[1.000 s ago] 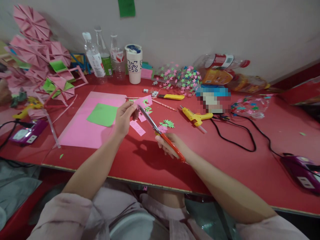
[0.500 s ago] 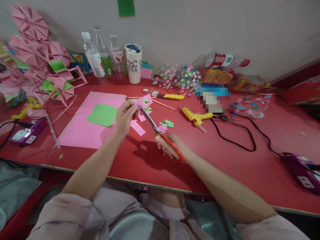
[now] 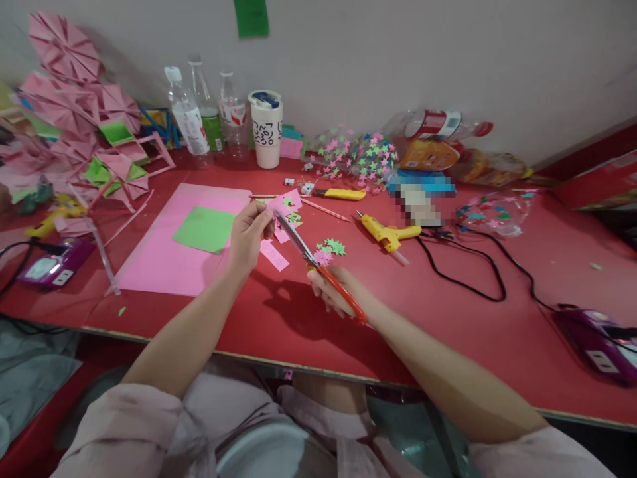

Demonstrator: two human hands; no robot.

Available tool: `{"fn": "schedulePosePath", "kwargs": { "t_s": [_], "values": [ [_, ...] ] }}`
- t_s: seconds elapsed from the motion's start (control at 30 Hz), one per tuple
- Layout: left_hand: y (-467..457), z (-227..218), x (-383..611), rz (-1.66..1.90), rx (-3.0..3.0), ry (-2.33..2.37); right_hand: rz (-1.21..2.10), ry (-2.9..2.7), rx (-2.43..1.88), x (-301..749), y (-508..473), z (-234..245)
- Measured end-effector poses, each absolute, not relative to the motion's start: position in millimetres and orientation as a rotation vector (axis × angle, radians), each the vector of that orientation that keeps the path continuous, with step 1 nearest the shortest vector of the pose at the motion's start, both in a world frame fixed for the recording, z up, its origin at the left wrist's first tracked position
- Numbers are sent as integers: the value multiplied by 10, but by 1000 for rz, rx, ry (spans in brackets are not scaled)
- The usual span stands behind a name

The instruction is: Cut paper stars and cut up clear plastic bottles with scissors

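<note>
My right hand [image 3: 331,292] grips a pair of scissors [image 3: 341,292] with red handles, its blades angled up and left. The blade tips reach the fingertips of my left hand [image 3: 247,232], which are pinched on a small bit of pink paper [image 3: 273,208], mostly hidden by the fingers. Under and beside the blades lie a pink paper strip [image 3: 275,255] and other pink scraps. Green paper stars [image 3: 334,246] and pink paper stars [image 3: 322,257] are heaped just beyond my right hand. Left of my left hand, a green paper square [image 3: 203,229] rests on a large pink sheet [image 3: 154,265].
A yellow glue gun [image 3: 388,231] with a black cord lies to the right, near a yellow utility knife [image 3: 341,194]. Bottles [image 3: 189,126] and a white cup [image 3: 267,143] line the wall. Folded pink paper shapes [image 3: 64,46] pile up at left; a purple power box [image 3: 594,345] sits at right.
The camera view has shifted very slightly. Both hands, the scissors and the pink paper hold nearly the same position.
</note>
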State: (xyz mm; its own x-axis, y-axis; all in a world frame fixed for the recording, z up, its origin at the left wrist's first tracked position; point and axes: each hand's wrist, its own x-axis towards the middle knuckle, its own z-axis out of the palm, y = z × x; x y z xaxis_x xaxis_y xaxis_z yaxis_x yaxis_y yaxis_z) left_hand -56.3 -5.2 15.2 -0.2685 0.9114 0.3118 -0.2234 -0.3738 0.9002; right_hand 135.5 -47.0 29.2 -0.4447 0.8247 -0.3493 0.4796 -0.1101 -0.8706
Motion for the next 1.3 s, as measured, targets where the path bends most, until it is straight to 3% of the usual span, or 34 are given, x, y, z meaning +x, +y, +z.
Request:
{"fn": "schedulePosePath", "kwargs": {
  "t_s": [1.3],
  "values": [
    [-101, 114, -422, 1724, 1046, 869, 1615, -1776, -1382, 1294, -541, 277]
  ]
}}
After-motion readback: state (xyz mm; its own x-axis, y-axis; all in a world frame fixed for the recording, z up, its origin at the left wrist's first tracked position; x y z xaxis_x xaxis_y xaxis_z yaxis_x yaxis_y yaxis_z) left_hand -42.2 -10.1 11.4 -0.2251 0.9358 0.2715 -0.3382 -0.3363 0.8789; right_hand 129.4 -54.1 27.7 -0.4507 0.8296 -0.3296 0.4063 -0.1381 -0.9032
